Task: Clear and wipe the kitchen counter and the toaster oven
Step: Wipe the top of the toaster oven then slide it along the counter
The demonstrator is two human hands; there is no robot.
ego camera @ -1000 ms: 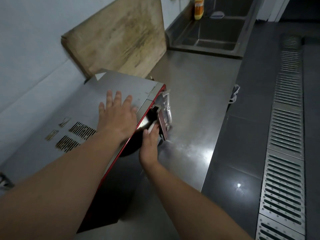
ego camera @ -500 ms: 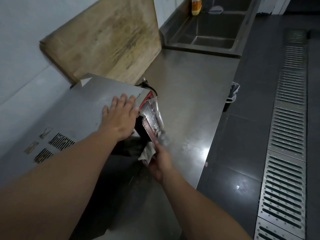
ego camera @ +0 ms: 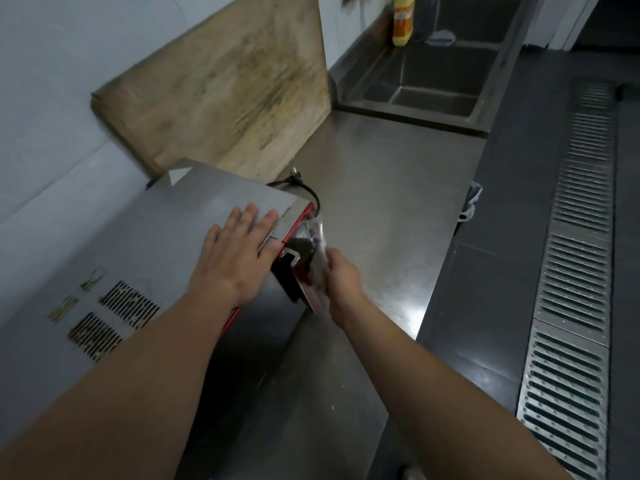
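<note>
**Technician A:** Status of the procedure?

**Technician B:** The toaster oven (ego camera: 145,244) is standing on the left part of the steel worktop (ego camera: 381,209), with its top panel facing the camera. The left hand (ego camera: 239,254) is lying flat on that panel near its right front corner, fingers spread and closed on nothing; it appears to be bracing the unit. The right hand (ego camera: 341,282) is working at the front right end of the oven, where the door (ego camera: 304,285) is standing ajar.

**Technician A:** Grip condition on the right side?

**Technician B:** The right-hand fingers are curling around something pale and crumpled (ego camera: 317,237) pressed against the door edge (a cloth or a plastic wrapping; blur is preventing a firm call). The oven is therefore touching both hands: beneath the left palm, and just left of the right hand.

**Technician A:** Done and remaining?

**Technician B:** In my judgement the task is partly complete. The open worktop to the right is lying clear of loose items and is reflecting light, which suggests clearing is finished there. The oven itself is being attended to now. A large wooden cutting board (ego camera: 225,91) is leaning against the far wall behind the oven, and the power cord (ego camera: 304,188) is trailing on the worktop at the oven's far corner. Whether the oven top has been wiped cannot be determined.
</note>
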